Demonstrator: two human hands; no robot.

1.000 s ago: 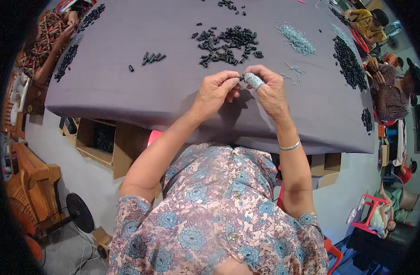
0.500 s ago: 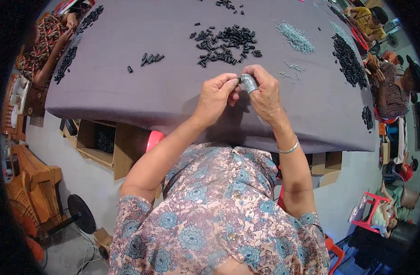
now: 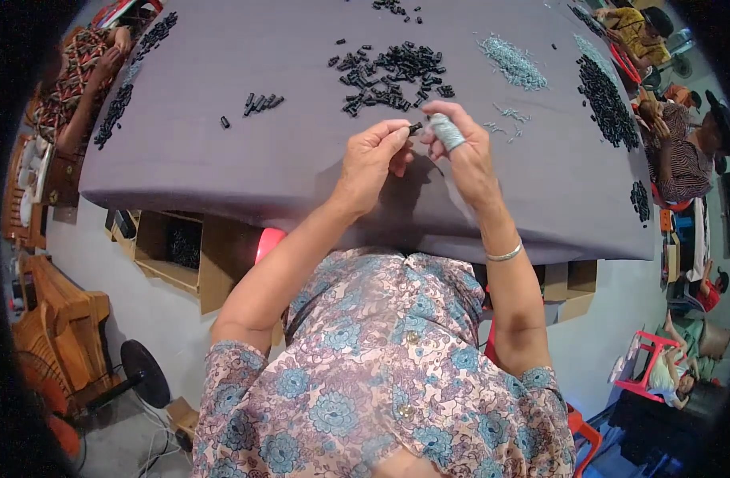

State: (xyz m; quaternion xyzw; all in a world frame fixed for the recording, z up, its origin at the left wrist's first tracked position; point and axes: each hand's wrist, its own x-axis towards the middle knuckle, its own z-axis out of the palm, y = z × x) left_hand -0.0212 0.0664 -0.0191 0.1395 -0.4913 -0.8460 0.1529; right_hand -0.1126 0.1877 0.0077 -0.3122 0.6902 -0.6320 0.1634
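Note:
My left hand [image 3: 374,156] pinches a small black tube piece [image 3: 415,127] between thumb and fingertips above the grey cloth table [image 3: 245,167]. My right hand [image 3: 459,151] meets it from the right, its index finger wrapped in a pale grey-blue cover [image 3: 445,130], fingertips touching the same black piece. Just beyond both hands lies a heap of black tube pieces [image 3: 389,76]. To the right of it sits a heap of thin pale green pieces [image 3: 514,62], with a few loose ones [image 3: 504,118] near my right hand.
A short row of black pieces [image 3: 259,103] lies left of the heap. Another black pile [image 3: 605,99] spreads at the far right, in front of a seated person [image 3: 687,155]. A person's arm [image 3: 82,84] rests at the left corner. Wooden shelves [image 3: 174,251] stand under the table.
Both hands have shifted slightly away from me across the cloth and stayed together; the covered right finger now points at the black piece held in the left fingertips.

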